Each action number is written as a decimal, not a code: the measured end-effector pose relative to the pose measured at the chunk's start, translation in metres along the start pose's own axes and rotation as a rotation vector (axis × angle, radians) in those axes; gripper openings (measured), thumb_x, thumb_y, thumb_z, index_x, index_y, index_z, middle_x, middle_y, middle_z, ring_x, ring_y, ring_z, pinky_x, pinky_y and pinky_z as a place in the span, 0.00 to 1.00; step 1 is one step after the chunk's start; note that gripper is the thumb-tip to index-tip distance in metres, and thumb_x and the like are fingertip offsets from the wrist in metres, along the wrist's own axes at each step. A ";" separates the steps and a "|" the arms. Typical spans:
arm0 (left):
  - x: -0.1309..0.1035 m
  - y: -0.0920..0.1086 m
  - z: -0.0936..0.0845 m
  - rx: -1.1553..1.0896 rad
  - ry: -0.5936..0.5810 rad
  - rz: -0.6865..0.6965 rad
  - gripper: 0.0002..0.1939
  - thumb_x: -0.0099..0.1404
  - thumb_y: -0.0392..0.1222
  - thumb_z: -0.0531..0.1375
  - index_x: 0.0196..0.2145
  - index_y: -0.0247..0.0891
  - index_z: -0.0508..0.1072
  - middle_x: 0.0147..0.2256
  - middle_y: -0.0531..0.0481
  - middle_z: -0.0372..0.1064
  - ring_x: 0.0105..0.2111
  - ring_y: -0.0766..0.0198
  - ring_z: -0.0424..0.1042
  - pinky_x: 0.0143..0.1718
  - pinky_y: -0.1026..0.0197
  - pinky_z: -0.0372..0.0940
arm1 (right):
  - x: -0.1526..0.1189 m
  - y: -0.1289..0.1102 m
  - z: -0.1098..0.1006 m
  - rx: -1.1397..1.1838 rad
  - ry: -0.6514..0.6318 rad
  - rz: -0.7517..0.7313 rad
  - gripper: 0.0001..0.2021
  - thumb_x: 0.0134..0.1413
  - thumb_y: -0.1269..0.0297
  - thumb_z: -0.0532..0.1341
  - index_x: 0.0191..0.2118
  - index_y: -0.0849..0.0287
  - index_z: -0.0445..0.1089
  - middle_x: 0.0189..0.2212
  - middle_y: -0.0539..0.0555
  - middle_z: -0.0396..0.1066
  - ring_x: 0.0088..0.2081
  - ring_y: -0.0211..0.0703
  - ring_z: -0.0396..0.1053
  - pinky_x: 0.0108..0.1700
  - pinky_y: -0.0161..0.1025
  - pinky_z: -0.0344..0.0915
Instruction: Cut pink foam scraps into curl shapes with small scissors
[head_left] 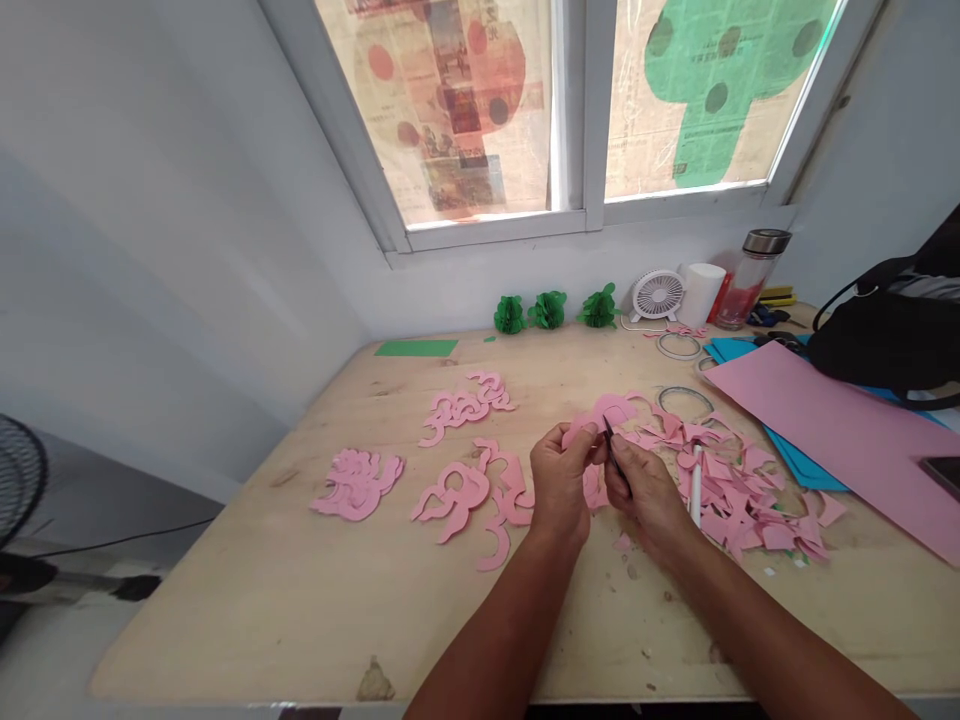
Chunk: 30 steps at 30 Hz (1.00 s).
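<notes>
My left hand (562, 478) is closed on a piece of pink paper (613, 408), holding it up over the table. In my right hand (651, 488) is a pair of dark scissors (611, 440), its blades up against the paper. Pink cut-out shapes lie to the left of my hands: a curly one (457, 490), a stacked pile (358, 484) and a group of wavy strips (466, 405). A heap of pink paper scraps (757, 500) spreads beside my right hand, with a white pen-like stick (696, 487) lying on it.
Pink sheets (832, 430) overlap blue sheets (806, 458) at the right, near a black bag (885, 335). Tape rings (685, 390), a small white fan (658, 294), a glass bottle (746, 280) and green paper ornaments (549, 310) stand or lie along the back.
</notes>
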<state>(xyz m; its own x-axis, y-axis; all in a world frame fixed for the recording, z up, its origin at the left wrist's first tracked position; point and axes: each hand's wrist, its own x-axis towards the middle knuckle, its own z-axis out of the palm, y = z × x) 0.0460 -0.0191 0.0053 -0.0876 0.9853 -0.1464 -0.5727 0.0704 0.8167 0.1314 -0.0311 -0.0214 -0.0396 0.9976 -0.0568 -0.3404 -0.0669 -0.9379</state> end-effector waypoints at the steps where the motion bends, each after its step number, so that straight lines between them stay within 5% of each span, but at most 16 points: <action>1: 0.000 0.000 0.000 0.001 0.002 -0.001 0.09 0.48 0.40 0.64 0.22 0.33 0.67 0.20 0.54 0.63 0.24 0.69 0.66 0.31 0.65 0.61 | 0.000 0.000 0.000 0.004 -0.001 0.000 0.19 0.54 0.51 0.55 0.21 0.60 0.58 0.12 0.42 0.48 0.15 0.28 0.40 0.17 0.31 0.36; 30: 0.001 0.001 0.002 0.004 0.011 0.003 0.10 0.46 0.40 0.64 0.20 0.33 0.66 0.19 0.54 0.62 0.21 0.71 0.62 0.29 0.65 0.61 | 0.001 0.000 0.001 -0.004 0.016 0.012 0.19 0.50 0.49 0.57 0.22 0.60 0.59 0.12 0.42 0.47 0.15 0.29 0.40 0.16 0.30 0.37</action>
<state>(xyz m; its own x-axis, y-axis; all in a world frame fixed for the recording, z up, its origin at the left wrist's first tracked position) 0.0465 -0.0175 0.0069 -0.0982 0.9839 -0.1495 -0.5689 0.0678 0.8196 0.1304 -0.0298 -0.0215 -0.0284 0.9969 -0.0730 -0.3360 -0.0783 -0.9386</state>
